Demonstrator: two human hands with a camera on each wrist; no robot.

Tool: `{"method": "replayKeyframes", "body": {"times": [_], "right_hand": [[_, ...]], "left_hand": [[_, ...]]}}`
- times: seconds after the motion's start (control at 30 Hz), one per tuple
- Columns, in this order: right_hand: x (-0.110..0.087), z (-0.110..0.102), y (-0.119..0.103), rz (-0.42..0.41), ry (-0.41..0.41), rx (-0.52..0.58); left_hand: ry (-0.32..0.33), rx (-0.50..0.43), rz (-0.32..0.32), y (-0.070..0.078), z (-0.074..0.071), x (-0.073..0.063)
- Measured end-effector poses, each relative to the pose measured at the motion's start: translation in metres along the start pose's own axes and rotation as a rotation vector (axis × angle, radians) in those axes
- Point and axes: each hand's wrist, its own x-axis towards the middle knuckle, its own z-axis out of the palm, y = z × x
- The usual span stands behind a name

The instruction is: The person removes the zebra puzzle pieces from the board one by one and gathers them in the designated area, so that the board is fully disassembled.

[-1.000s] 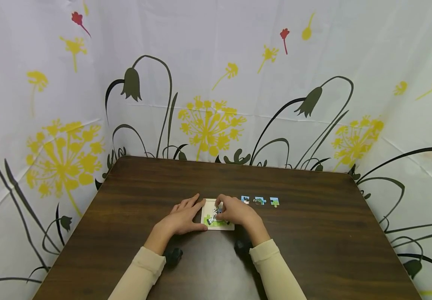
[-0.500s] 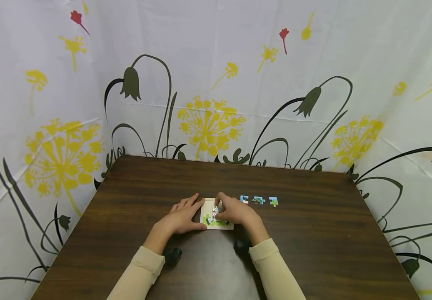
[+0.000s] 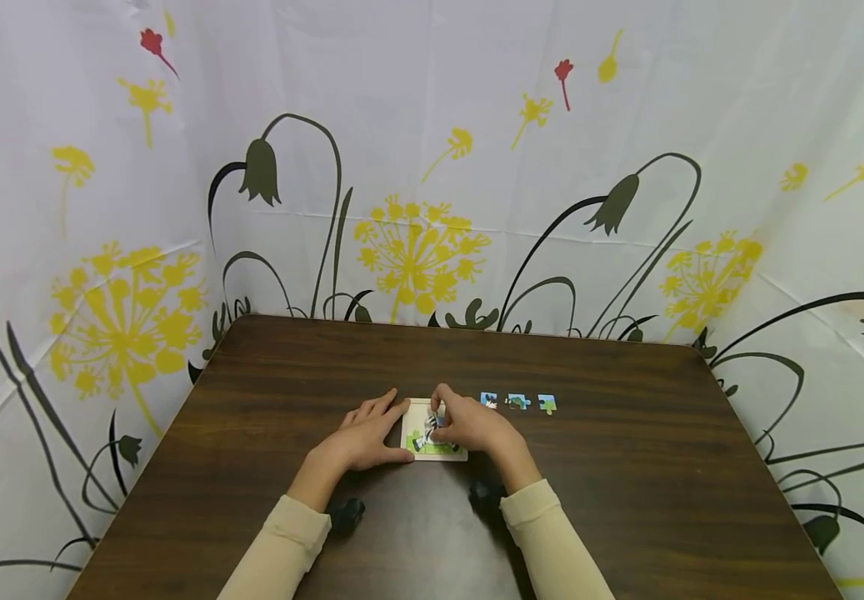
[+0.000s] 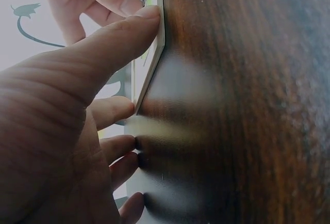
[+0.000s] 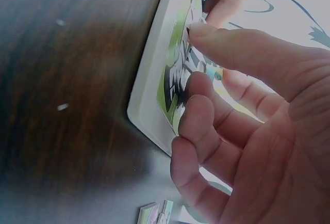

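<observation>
A small pale jigsaw tray (image 3: 412, 415) lies on the table with green and zebra-striped pieces fitted in its lower part. My left hand (image 3: 360, 437) rests along its left side, fingers spread and fairly straight. In the left wrist view, the thumb (image 4: 118, 41) touches the tray's edge and the forefinger touches a corner. Over the tray, my right hand (image 3: 471, 419) pinches a zebra-striped puzzle piece (image 3: 432, 423) between thumb and fingers. The right wrist view shows this striped piece (image 5: 195, 59) at the thumb tip, partly hidden by the fingers.
Right of the tray lie three loose puzzle pieces in a row: one with a zebra's head (image 3: 488, 400), a blue and dark green one (image 3: 517, 402), and a blue and green one (image 3: 547, 403). A flower-printed curtain (image 3: 417, 167) stands behind the dark wooden table (image 3: 626, 467).
The striped piece in my right hand has shifted slightly in angle over the tray. My left hand keeps its place, and the loose pieces have not moved.
</observation>
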Motion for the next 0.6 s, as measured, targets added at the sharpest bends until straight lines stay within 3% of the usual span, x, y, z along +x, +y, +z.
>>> {"method": "replayKeyframes", "body": {"times": [0.27,0.43,0.6], "right_hand": [[0.0017,-0.0005,0.0003,-0.071,0.084,-0.045],[0.0007,-0.0011,0.0,-0.047,0.121,-0.113],[-0.0012,-0.0036,-0.0019,-0.051,0.13,-0.113]], "left_hand": [[0.013,-0.003,0.007,-0.0034,0.0021,0.002],[0.016,-0.007,0.003,-0.0022,0.0029,0.0001],[0.024,-0.008,0.008,-0.0022,0.0036,0.0011]]}}
